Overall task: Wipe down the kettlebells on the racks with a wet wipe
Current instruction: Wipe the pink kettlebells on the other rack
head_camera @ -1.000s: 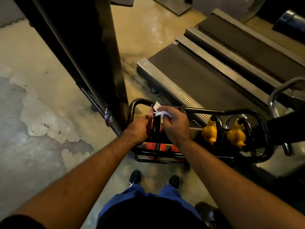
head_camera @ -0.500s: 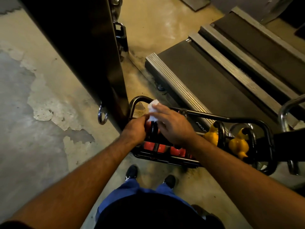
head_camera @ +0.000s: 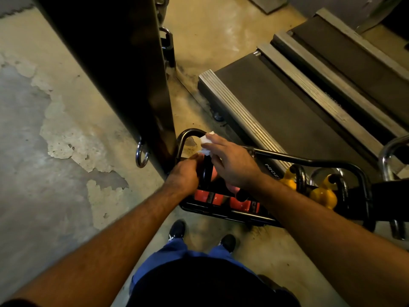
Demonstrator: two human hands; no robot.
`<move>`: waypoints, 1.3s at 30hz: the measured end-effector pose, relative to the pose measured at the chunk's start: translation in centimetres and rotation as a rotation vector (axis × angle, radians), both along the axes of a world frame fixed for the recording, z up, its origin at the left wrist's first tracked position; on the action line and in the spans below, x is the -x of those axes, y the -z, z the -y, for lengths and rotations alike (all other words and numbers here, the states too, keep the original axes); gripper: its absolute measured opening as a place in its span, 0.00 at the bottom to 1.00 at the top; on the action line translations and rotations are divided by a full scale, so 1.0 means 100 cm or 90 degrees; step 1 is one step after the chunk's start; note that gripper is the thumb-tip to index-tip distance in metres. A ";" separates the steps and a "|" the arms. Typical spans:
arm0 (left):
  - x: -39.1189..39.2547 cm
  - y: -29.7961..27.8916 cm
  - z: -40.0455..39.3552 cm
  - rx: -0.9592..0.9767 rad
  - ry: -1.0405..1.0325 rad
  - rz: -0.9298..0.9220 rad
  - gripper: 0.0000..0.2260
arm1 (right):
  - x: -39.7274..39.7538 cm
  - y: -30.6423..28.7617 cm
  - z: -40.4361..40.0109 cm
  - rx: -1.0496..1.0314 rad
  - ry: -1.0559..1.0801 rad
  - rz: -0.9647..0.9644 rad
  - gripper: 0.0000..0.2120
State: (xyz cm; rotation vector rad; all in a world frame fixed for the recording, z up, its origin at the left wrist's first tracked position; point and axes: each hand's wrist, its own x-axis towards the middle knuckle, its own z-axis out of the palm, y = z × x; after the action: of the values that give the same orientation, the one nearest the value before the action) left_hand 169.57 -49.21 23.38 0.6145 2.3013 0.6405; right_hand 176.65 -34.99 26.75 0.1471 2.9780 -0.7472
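hands (head_camera: 208, 171) press crumpled white wipe (head_camera: 207, 142) on seemingly glossy red kettlebell (head_camera: 204, 197).

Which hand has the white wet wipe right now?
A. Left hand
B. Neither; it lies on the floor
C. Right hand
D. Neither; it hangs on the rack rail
C: the wet wipe shows under the fingers of the right hand, above the red kettlebell that the left hand steadies.

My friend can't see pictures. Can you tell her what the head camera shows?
A person's right hand presses a white wipe onto a red kettlebell in a low black rack, while the left hand steadies it. Yellow kettlebells sit further right.
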 end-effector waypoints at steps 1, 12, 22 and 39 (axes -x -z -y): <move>0.000 -0.001 0.001 0.000 0.003 -0.005 0.16 | -0.003 0.001 0.001 -0.003 0.003 -0.005 0.19; -0.008 0.016 0.056 0.036 0.369 -0.427 0.26 | -0.014 0.011 0.021 -0.019 -0.018 -0.032 0.18; -0.022 0.051 0.090 -0.047 0.304 -0.436 0.29 | -0.025 0.010 0.034 -0.044 -0.020 -0.034 0.18; -0.021 0.050 0.089 -0.058 0.315 -0.408 0.34 | -0.026 0.007 0.040 -0.053 -0.016 0.003 0.23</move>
State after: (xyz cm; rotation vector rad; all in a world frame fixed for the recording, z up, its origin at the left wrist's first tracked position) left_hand 171.66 -58.08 18.38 1.5530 2.5271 0.3336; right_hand 179.27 -38.99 26.01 0.1142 3.0018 -0.6202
